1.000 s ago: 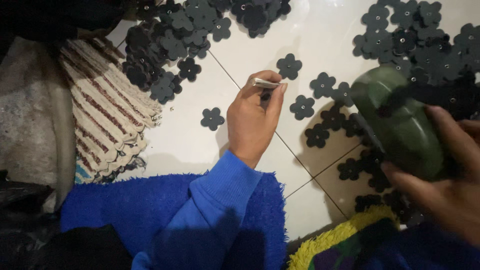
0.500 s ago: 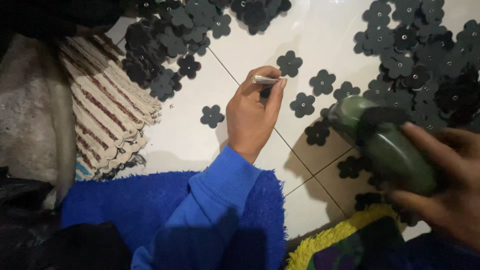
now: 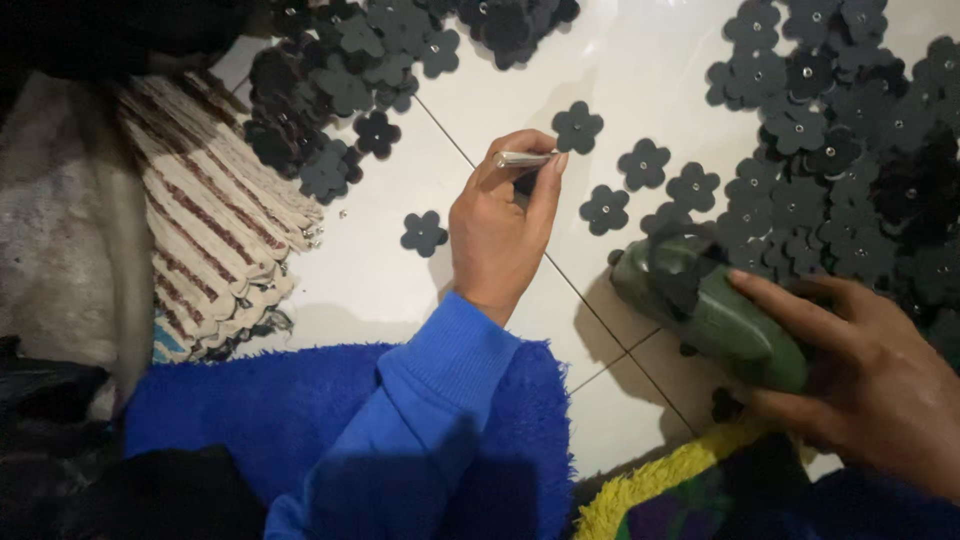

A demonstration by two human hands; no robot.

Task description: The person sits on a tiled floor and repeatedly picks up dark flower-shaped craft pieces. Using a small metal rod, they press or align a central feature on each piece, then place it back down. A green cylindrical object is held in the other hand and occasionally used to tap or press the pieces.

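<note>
- the small metal punch [image 3: 525,158] stands on the white tiled floor [image 3: 640,80], just left of a dark flower-shaped cutout [image 3: 578,127]; it looks stiff, thin and light, best pinched near its top as it is now.
- the green mallet-like tool [image 3: 710,305] lies low over the tiles beside the scattered cutouts; it looks heavy and smooth, likely slippery, so a full wrap around its rear half suits it.
- the left hand [image 3: 500,230], in a blue sleeve [image 3: 420,410], is curled shut, thumb and forefinger clamped on the punch.
- the right hand [image 3: 870,380] is wrapped around the green tool's rear end, fingers closed over it.
- piles of flower cutouts [image 3: 830,130] lie right and top left; a striped rug [image 3: 215,230] lies left, a blue fluffy mat [image 3: 250,410] below.
</note>
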